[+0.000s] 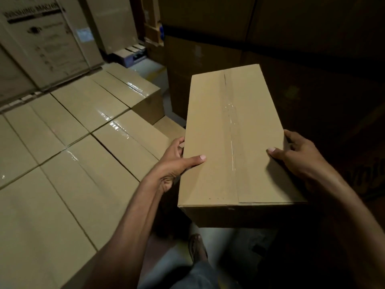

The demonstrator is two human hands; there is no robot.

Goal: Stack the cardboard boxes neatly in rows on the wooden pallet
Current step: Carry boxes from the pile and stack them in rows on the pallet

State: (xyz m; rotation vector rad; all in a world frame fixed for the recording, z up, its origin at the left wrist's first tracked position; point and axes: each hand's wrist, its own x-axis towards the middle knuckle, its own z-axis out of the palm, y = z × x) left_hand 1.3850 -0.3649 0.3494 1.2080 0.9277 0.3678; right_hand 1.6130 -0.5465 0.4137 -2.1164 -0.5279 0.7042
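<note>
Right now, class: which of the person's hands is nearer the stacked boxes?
Left. The left hand grips the held box on the side next to the stacked boxes; the right hand grips its opposite side, farther from them.

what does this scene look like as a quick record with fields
held item: taped cardboard box, held up to the right of the rows
left grip: holds the box's left side, thumb on top
right grip: holds the box's right side, thumb on top
stacked boxes: level rows on the left, taped tops
pallet: not visible
background: washing machine carton
</note>
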